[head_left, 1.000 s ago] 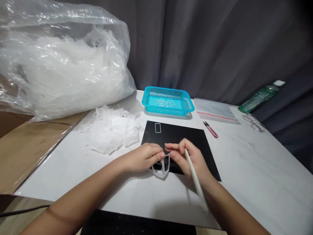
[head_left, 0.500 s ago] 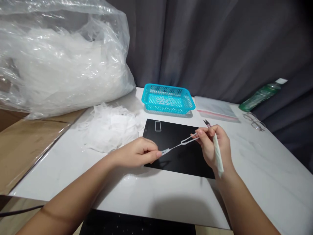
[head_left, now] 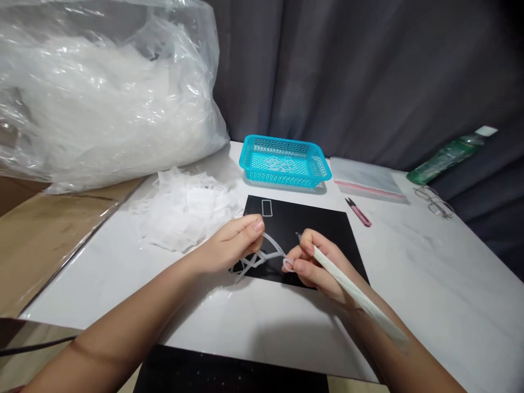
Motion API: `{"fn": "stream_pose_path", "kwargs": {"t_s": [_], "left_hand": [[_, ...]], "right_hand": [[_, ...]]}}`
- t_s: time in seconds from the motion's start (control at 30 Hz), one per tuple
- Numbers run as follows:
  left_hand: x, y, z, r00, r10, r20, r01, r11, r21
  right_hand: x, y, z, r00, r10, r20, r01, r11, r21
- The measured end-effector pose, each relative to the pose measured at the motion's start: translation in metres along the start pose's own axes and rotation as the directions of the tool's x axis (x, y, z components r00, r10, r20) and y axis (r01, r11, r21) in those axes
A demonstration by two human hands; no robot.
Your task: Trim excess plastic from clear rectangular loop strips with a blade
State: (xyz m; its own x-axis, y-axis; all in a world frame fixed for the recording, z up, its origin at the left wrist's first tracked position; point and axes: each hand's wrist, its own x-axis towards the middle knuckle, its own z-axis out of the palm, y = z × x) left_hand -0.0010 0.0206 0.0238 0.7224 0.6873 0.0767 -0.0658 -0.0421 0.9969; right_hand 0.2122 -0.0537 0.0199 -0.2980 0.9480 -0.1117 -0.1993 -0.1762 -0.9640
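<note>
White strips point(head_left: 262, 255) hang between left hand point(head_left: 235, 240) and right hand point(head_left: 317, 273), each pinched on them (the right also cradles a pen-like tool point(head_left: 352, 292)); likely an untangling step, the next move calling for gentle tension.

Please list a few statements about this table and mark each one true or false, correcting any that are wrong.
1. The right hand holds a white tool. True.
2. The snips lie in the basket. False: they lie on the table, beside the black sheet.
3. A white strip runs between the left hand and the right. True.
4. The bottle has a red cap. False: its cap is white.
5. A white frame lies on the black sheet. True.
</note>
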Motion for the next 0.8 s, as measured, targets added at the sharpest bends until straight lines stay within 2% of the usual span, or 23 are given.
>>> {"fn": "stream_pose_path", "kwargs": {"t_s": [0.1, 0.17, 0.27, 0.33, 0.4, 0.43, 0.5, 0.53, 0.6, 0.7, 0.8], "left_hand": [[-0.001, 0.0, 0.0, 1.0, 0.002, 0.03, -0.001, 1.0, -0.027], [-0.002, 0.0, -0.001, 0.999, 0.014, 0.034, -0.013, 1.0, -0.015], [-0.003, 0.002, -0.001, 0.999, 0.037, 0.017, -0.038, 0.998, 0.05], [-0.003, 0.003, 0.0, 0.999, 0.041, 0.007, -0.041, 0.996, 0.082], [-0.003, 0.005, -0.001, 0.999, 0.041, -0.002, -0.041, 0.995, 0.095], [-0.004, 0.005, -0.001, 0.999, 0.04, -0.005, -0.04, 0.994, 0.1], [-0.004, 0.007, -0.002, 1.0, 0.027, 0.015, -0.029, 0.991, 0.128], [-0.005, 0.008, -0.003, 0.999, 0.013, 0.039, -0.019, 0.988, 0.15], [-0.005, 0.009, -0.004, 0.994, -0.02, 0.107, -0.001, 0.981, 0.194], [-0.005, 0.009, -0.003, 0.979, -0.046, 0.197, -0.003, 0.971, 0.24], [-0.005, 0.01, -0.003, 0.969, -0.042, 0.242, -0.023, 0.965, 0.26]], "right_hand": [[0.001, 0.001, 0.0, 0.999, 0.041, 0.005, -0.041, 0.994, 0.102], [0.001, 0.002, 0.0, 0.994, 0.073, 0.08, -0.085, 0.985, 0.148], [0.0, 0.004, 0.0, 0.97, 0.101, 0.219, -0.127, 0.986, 0.105], [-0.001, 0.006, 0.001, 0.963, 0.116, 0.243, -0.14, 0.987, 0.084], [0.0, 0.008, 0.001, 0.973, 0.114, 0.199, -0.134, 0.987, 0.093], [0.002, 0.009, 0.0, 0.986, 0.095, 0.137, -0.108, 0.99, 0.091], [0.006, 0.009, -0.005, 0.997, 0.007, -0.074, -0.007, 1.0, 0.003], [0.009, 0.009, -0.009, 0.977, -0.072, -0.198, 0.055, 0.994, -0.091], [0.013, 0.008, -0.017, 0.884, -0.264, -0.387, 0.142, 0.939, -0.314], [0.015, 0.005, -0.027, 0.736, -0.475, -0.482, 0.198, 0.832, -0.518], [0.014, 0.004, -0.03, 0.659, -0.538, -0.525, 0.225, 0.808, -0.545]]}}
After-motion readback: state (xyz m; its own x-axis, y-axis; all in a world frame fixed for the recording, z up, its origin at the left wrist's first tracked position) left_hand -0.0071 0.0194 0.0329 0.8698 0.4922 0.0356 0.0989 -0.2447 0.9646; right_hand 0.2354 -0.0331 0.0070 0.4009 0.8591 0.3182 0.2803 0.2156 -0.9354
